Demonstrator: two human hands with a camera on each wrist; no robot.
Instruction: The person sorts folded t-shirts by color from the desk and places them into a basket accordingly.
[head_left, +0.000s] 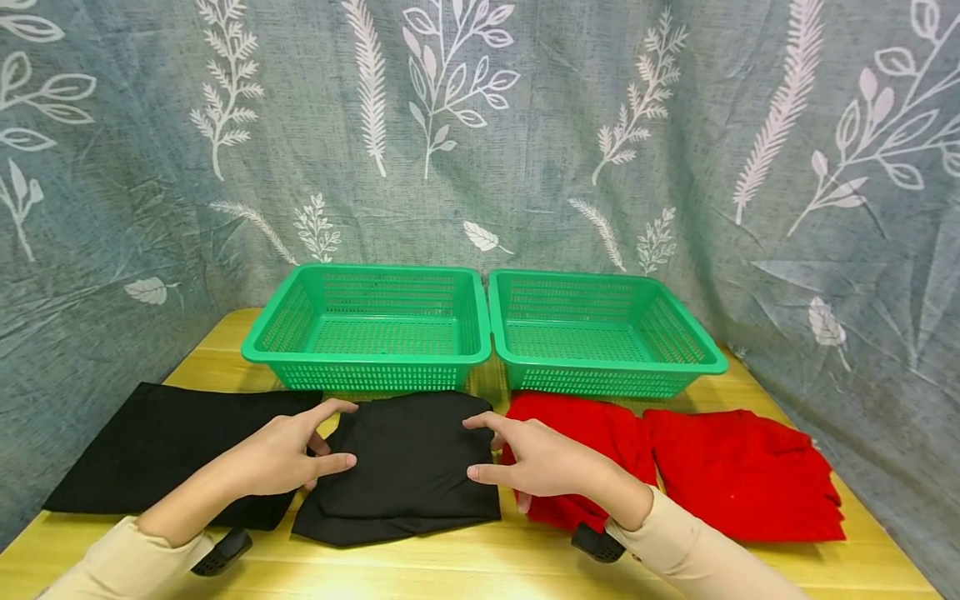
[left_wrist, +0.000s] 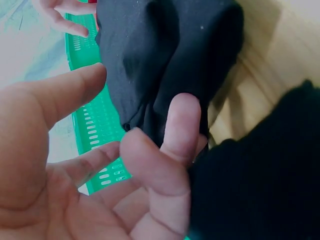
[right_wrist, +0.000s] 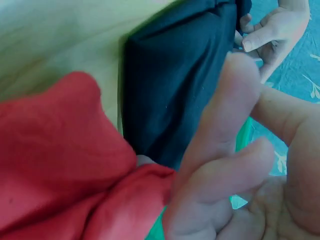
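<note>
A folded black cloth (head_left: 412, 467) lies on the table between my two hands. At its left edge my left hand (head_left: 277, 454) hovers with thumb and fingers spread apart, holding nothing. Over the right edge, beside a folded red cloth (head_left: 600, 421), my right hand (head_left: 540, 458) reaches in with its fingers loosely bent and nothing in them. The left wrist view shows the black cloth (left_wrist: 150, 60) beyond the thumb and fingertips. From the right wrist, the red cloth (right_wrist: 60, 150) and the black cloth (right_wrist: 165, 90) appear side by side past the fingers.
Two green plastic baskets (head_left: 367, 360) (head_left: 607, 365) stand side by side behind the cloths, with no contents visible. Another black cloth (head_left: 135, 450) lies at the far left, another red one (head_left: 742, 475) at the far right. A patterned curtain (head_left: 525, 125) hangs behind the wooden table (head_left: 420, 571).
</note>
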